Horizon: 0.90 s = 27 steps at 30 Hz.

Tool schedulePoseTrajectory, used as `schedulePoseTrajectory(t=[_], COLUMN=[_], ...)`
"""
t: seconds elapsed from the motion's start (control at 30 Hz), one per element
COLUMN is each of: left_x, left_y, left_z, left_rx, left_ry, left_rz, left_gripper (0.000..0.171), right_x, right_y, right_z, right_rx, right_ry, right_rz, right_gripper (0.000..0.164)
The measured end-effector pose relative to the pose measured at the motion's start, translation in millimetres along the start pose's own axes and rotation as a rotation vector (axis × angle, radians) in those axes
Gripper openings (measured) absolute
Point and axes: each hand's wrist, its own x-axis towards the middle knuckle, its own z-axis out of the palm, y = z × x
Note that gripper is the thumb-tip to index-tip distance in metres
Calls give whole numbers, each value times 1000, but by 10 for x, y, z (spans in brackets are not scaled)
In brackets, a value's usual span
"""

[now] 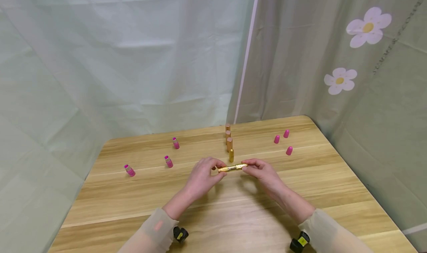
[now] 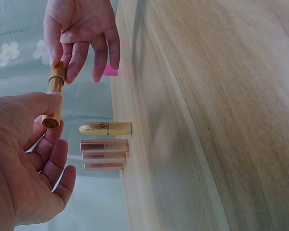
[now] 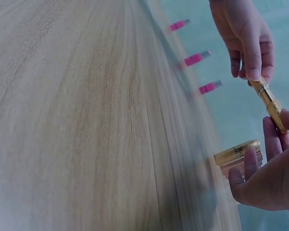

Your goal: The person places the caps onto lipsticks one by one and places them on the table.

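Both hands hold one gold lipstick (image 1: 233,167) level above the table. My left hand (image 1: 201,176) pinches its left end between thumb and fingers, and my right hand (image 1: 267,174) pinches the other end. A shiny narrower band (image 2: 55,85) shows between its two patterned gold parts in the left wrist view. Just beyond the hands, another gold lipstick (image 1: 231,155) with a rounded top stands upright. Behind it, several copper-coloured lipstick tubes (image 1: 229,145) stand in a row running away from me.
On the left stand three pink lipstick bases (image 1: 168,162) with silvery tops, spaced apart. Three pink rounded caps (image 1: 289,151) stand at the right. The wooden table (image 1: 233,216) meets pale curtains (image 1: 150,60) at its back and sides.
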Motion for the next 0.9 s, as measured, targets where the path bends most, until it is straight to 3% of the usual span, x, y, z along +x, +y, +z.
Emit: schedulePoseTrajectory(t=[0.43,0.9], left_x=[13,15], left_y=[58,50], left_z=[44,64], left_rx=[-9,13], left_ry=[-16,0], left_rz=[-2,25], left_gripper=[17,17], right_x=[5,6], right_y=[21,56], right_z=[92,118], right_rx=[13,3], right_ry=[-42,-8], right_rz=[-2,-3], right_gripper=[34,28])
